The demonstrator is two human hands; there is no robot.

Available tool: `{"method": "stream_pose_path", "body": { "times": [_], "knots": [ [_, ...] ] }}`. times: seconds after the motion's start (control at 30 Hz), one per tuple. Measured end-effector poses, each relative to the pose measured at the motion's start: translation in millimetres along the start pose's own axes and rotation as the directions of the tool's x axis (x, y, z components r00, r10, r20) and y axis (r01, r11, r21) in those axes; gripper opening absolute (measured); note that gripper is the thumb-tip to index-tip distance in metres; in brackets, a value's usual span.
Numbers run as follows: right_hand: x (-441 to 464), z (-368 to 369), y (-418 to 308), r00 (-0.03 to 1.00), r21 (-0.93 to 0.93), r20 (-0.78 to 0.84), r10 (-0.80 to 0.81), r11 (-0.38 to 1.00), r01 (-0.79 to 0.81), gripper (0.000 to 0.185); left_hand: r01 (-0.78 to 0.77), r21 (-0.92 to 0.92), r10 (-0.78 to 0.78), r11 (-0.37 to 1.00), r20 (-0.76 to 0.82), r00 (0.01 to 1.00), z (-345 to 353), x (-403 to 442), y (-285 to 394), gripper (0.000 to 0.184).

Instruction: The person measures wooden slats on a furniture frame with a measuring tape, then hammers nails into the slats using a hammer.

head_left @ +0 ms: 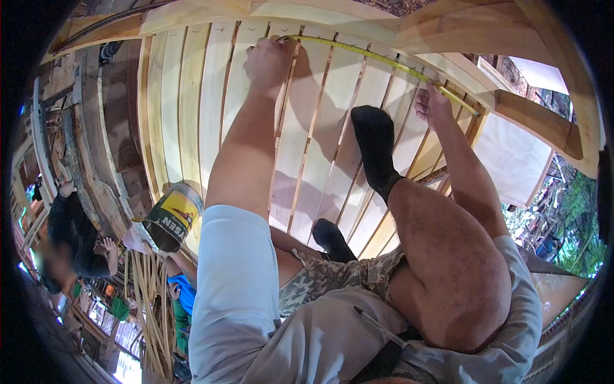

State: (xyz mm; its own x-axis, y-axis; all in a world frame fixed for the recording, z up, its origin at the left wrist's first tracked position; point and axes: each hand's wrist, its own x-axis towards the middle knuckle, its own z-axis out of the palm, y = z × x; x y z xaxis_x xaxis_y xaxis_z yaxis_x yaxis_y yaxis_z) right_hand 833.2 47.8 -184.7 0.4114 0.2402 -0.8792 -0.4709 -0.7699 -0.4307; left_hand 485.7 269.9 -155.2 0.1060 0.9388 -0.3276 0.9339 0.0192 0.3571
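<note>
a yellow measuring tape (368,52) stretches across gapped, pale wooden planks (217,77); the right hand (433,107) grips it with curled fingers, while the left hand (267,61) touches down near its left end, grasp unclear. leftward are a labelled can (171,214), thin wooden strips (148,301) and a black-clad co-worker (73,230).

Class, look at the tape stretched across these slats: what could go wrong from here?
The yellow tape may shift along the slats if the left hand or right hand moves, spoiling a reading. The tin, which appears close to the left arm, might get knocked.
</note>
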Motion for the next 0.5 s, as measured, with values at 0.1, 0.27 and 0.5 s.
{"method": "stream_pose_path", "body": {
  "times": [0.1,0.27,0.5],
  "knots": [
    [-2,0,0,1.0,0.01,0.007,-0.002,1.0,0.002,0.047,0.033,0.011,-0.033,0.999,0.018,0.999,-1,3,-1,0.045],
    [-4,2,-3,0.999,0.02,0.026,0.028,0.999,-0.028,0.044,-0.016,0.047,0.017,0.999,-0.009,1.0,-8,0,4,0.039],
    [-3,2,-4,0.999,0.009,0.034,0.039,0.999,-0.039,0.039,0.024,0.051,-0.025,0.998,0.032,0.999,-12,-1,1,0.042]
  ]
}}
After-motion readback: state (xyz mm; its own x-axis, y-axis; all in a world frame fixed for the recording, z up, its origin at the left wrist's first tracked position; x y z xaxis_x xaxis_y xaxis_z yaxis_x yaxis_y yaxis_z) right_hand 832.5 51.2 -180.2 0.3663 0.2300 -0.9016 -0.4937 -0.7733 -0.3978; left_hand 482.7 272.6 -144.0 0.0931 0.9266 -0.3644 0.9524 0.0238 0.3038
